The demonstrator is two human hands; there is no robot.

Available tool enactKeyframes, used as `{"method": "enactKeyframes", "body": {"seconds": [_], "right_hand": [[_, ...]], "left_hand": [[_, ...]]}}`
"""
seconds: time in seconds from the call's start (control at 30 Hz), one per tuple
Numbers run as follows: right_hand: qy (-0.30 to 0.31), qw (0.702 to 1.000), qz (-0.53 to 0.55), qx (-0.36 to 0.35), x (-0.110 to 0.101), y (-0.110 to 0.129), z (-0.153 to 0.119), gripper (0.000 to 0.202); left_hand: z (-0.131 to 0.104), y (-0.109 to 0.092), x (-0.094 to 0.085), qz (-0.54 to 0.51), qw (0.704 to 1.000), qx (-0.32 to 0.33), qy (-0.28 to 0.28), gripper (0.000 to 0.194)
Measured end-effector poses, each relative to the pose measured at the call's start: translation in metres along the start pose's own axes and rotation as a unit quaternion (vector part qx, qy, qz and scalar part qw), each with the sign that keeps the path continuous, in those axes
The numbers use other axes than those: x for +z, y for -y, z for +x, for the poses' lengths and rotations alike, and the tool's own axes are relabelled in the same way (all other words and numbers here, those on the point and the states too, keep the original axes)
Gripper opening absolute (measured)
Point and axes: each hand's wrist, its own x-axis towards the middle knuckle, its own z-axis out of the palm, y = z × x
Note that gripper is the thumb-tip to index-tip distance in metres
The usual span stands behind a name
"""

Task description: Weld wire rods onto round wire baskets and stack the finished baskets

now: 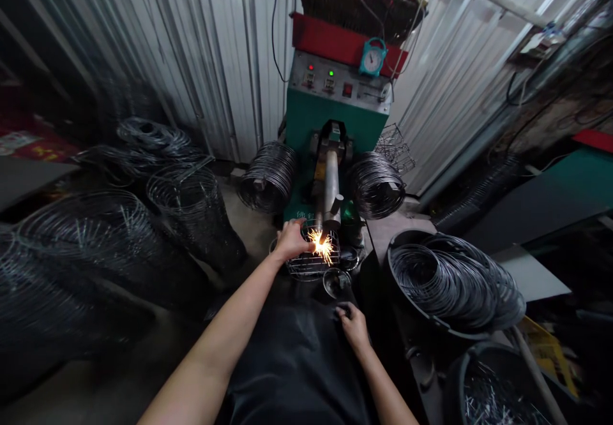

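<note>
Bright orange sparks burst at the tip of the metal arm (pixel 331 182) of a green machine (pixel 299 115). Just left of the sparks, my left hand (pixel 292 240) is closed on the edge of a round wire grid (pixel 306 264) under the arm. Lower down, my right hand (pixel 352 324) has its fingers curled near a small ring-shaped wire piece (pixel 336 283), close to the black apron (pixel 297 348); what its fingers hold, if anything, is too small to name.
Wire coils (pixel 269 176) hang on both sides of the machine. Tall wire bundles (pixel 191 214) stand at the left. At the right are a tub of wire rings (pixel 445 284) and a bucket of short wire pieces (pixel 498 393). Corrugated metal walls rise behind.
</note>
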Motion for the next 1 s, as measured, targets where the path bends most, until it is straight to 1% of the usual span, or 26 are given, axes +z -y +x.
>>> {"method": "enactKeyframes", "body": {"seconds": [0.1,0.2,0.27,0.37,0.47,0.57,0.77,0.83,0.9,1.0], "right_hand": [[-0.007,1.0,-0.001,-0.005,0.003,-0.001,-0.001,0.03],[0.007,1.0,0.015,-0.002,0.002,0.005,0.0,0.033],[0.02,0.999,0.031,0.006,-0.002,0.011,0.0,0.037],[0.023,0.999,0.04,0.01,-0.014,0.02,-0.002,0.042],[0.027,0.999,0.039,0.007,-0.024,0.027,-0.007,0.044],[0.027,0.999,0.042,0.017,-0.027,0.03,-0.012,0.047],[0.032,0.997,0.058,0.027,-0.021,0.025,-0.016,0.047],[0.02,0.998,0.06,0.022,-0.023,0.028,-0.013,0.046],[0.006,0.998,0.064,0.002,-0.029,0.036,-0.003,0.043],[-0.015,0.996,0.065,-0.054,-0.042,0.058,0.027,0.036]], "left_hand": [[0.002,0.0,0.0,0.002,1.0,0.002,-0.002,0.081],[0.003,0.0,-0.002,0.0,1.0,0.005,0.01,0.084],[0.0,0.0,-0.003,-0.016,0.999,0.016,0.03,0.085],[-0.013,0.0,-0.003,-0.046,0.997,0.034,0.052,0.086],[-0.031,0.001,-0.001,-0.053,0.997,0.045,0.038,0.085],[-0.043,0.001,-0.001,-0.036,0.998,0.048,0.025,0.084],[-0.045,-0.001,-0.003,-0.002,0.997,0.068,0.021,0.083],[-0.045,-0.002,-0.003,0.001,0.997,0.068,0.022,0.082],[-0.045,-0.002,-0.003,0.005,0.997,0.066,0.024,0.083],[-0.044,0.002,-0.006,0.004,0.996,0.075,0.036,0.089]]}}
